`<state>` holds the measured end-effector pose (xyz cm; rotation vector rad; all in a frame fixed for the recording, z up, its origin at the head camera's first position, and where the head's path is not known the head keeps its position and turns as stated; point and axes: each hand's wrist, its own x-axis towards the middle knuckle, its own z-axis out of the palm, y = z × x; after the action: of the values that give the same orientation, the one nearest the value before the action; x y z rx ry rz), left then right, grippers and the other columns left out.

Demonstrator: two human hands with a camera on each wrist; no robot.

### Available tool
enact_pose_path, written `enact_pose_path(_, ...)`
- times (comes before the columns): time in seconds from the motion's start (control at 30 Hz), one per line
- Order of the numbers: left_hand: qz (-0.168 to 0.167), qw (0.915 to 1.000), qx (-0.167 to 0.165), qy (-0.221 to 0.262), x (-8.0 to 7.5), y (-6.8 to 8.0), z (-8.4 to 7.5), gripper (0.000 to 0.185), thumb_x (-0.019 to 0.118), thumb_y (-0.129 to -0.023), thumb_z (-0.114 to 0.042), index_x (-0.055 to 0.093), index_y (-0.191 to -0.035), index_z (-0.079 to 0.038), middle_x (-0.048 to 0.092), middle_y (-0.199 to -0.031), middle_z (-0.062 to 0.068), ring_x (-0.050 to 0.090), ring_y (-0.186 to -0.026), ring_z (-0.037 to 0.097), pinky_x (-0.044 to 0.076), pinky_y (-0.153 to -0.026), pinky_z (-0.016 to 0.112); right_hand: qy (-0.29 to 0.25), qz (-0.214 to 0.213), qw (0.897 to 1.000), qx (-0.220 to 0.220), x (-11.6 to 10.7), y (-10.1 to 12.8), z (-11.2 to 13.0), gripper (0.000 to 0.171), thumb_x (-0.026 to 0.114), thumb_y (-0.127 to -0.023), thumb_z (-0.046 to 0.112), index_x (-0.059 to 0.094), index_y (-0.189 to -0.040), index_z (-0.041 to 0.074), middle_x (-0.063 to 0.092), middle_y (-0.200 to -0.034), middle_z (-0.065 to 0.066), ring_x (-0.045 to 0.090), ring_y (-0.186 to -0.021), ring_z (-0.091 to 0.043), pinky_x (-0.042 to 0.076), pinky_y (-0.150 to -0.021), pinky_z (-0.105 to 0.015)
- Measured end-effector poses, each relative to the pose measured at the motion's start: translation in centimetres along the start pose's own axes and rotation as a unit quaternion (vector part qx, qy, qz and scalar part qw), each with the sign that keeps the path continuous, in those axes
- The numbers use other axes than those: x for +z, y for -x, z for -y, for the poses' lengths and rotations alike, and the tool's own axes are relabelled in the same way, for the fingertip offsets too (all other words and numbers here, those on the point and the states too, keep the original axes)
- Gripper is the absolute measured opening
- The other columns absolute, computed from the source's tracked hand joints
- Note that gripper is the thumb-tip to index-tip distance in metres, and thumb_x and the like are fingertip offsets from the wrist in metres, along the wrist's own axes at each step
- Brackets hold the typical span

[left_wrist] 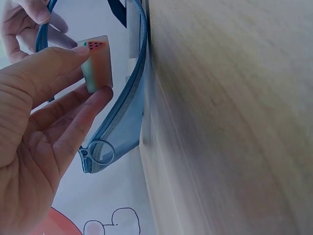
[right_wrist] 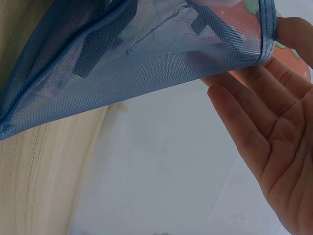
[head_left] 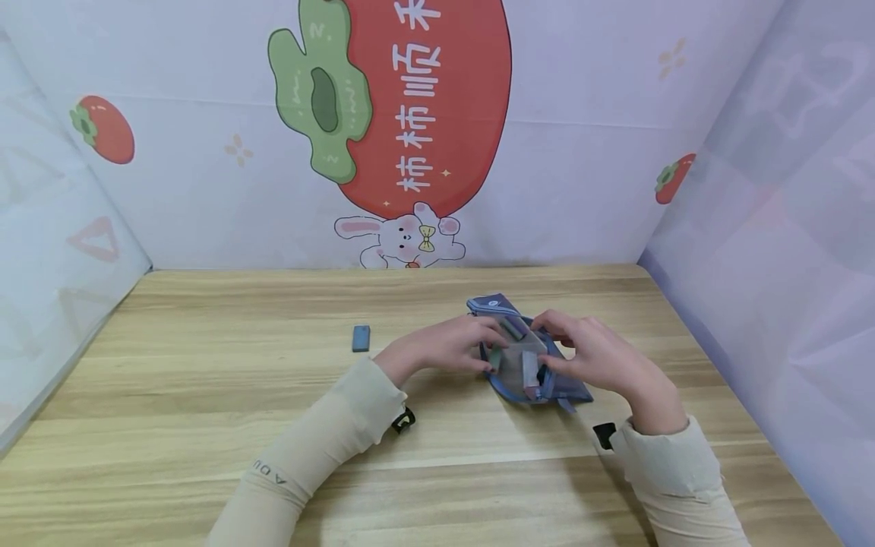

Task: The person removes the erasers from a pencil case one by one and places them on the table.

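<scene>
A blue mesh zip pouch [head_left: 509, 384] lies on the table with its mouth spread apart. My left hand [head_left: 465, 343] pinches a small green-and-orange block with a watermelon print [left_wrist: 99, 66], which looks like an eraser, between thumb and fingers at the pouch's mouth. On the other side, my right hand [head_left: 595, 355] grips the pouch's rim, thumb on one face and fingers on the other, as the right wrist view shows. Inside the pouch are a dark purple-and-green piece [head_left: 514, 327] and a whitish piece [head_left: 529, 370]; their kinds are unclear. A ring zipper pull [left_wrist: 101, 152] hangs at one corner.
A small blue block [head_left: 361, 338] lies on the wooden table [head_left: 205, 395], left of the pouch. White printed sheets [head_left: 581, 190] stand behind the table and at both sides. Small black pieces [head_left: 604, 435] show beside both wrists.
</scene>
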<state>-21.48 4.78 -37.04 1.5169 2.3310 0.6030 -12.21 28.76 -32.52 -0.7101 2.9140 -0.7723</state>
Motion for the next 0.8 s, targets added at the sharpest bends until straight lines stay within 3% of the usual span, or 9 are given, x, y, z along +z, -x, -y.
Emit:
enact_pose_path(0.17,-0.008,1.0,-0.004,0.003,-0.1,0.7,0.1,0.04,0.071,-0.092,-0.022,0.066,-0.129,-0.009,0.06,-0.132,0.004,0.059,-0.117,0.014,0.048,-0.103,0.028,0.008,-0.001,1.0,0.01,0.1,0.0,0.0,0.035,0.073,-0.088,0.01,0.06,-0.121,0.012,0.072,-0.109,-0.01,0.071,-0.1,-0.027,0.056,-0.087,-0.051)
enact_pose_path(0.8,-0.027,0.9995,-0.016,0.01,-0.3,2.7,0.9,0.038,0.07,-0.093,-0.021,0.065,-0.13,-0.01,0.06,-0.13,0.003,0.059,-0.116,0.013,0.049,-0.102,0.027,0.007,0.003,1.0,0.013,0.1,-0.1,0.0,0.036,0.074,-0.088,0.011,0.06,-0.121,0.011,0.072,-0.111,-0.011,0.07,-0.101,-0.028,0.056,-0.088,-0.052)
